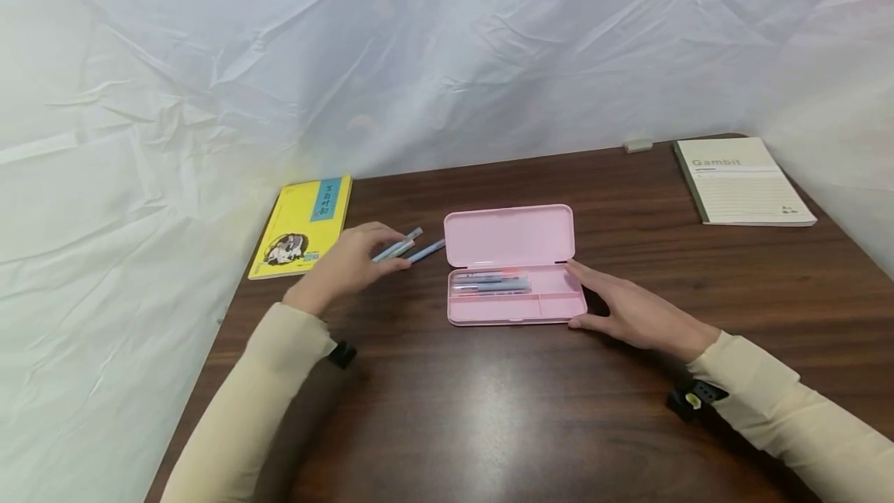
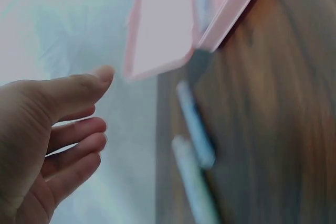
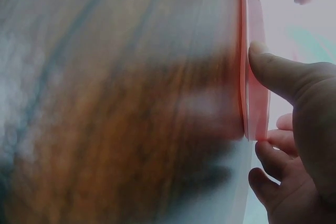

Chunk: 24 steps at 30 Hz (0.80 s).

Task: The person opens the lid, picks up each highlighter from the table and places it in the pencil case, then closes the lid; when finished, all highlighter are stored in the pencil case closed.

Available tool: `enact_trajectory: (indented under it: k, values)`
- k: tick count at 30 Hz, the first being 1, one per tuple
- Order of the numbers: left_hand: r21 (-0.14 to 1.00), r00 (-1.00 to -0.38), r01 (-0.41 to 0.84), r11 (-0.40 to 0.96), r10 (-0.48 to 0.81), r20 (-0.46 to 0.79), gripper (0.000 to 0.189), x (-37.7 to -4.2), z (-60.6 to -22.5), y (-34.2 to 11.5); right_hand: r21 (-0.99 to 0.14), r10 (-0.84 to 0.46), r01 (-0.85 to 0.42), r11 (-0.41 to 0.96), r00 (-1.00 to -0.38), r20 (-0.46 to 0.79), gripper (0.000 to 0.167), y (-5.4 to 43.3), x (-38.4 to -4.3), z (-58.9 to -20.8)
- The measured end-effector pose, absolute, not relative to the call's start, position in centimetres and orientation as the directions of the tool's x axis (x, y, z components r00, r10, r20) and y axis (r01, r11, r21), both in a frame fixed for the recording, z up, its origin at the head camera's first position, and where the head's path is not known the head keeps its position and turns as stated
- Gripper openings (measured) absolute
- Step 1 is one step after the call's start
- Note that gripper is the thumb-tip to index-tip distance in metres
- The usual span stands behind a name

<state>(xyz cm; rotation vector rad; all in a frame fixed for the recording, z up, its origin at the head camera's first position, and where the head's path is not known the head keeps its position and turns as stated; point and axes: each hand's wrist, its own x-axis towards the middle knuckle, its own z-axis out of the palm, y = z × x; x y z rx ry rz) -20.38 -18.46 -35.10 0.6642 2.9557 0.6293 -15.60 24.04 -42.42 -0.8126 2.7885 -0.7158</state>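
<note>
A pink pencil case (image 1: 493,309) lies with its lid (image 1: 510,236) raised, and several pens (image 1: 492,286) are in its long rear compartment. My right hand (image 1: 639,315) grips the right end of the case, thumb against the front edge and fingers around the far corner; the right wrist view shows the thumb on the pink wall (image 3: 257,103). Left of the case, my left hand (image 1: 352,261) is above loose pens. In the left wrist view its fingers are loosely bent and hold nothing, apart from a blue pen (image 2: 197,127) and a paler pen (image 2: 195,182).
A yellow booklet (image 1: 300,227) lies at the table's left edge, behind my left hand. At the far right is a white notebook (image 1: 743,181), and a small pale block (image 1: 638,145) sits at the back edge. White sheeting (image 1: 433,84) hangs behind the dark wooden table (image 1: 433,410).
</note>
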Motion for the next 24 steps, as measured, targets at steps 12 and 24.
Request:
enact_trajectory:
  k: [12, 24]
  values:
    - [0.361, -0.957, 0.19, 0.913, 0.255, -0.142, 0.068, -19.6, -36.0, -24.6, -0.489, -0.54, -0.47, 0.735, -0.842, -0.003, 0.09, 24.0, -15.6, -42.4]
    - [0.378, -0.942, 0.169, 0.91, 0.263, -0.211, 0.05, -20.7, -39.4, -25.4, -0.487, -0.539, -0.465, 0.739, -0.842, -0.014, 0.09, 23.9, -15.4, -42.3]
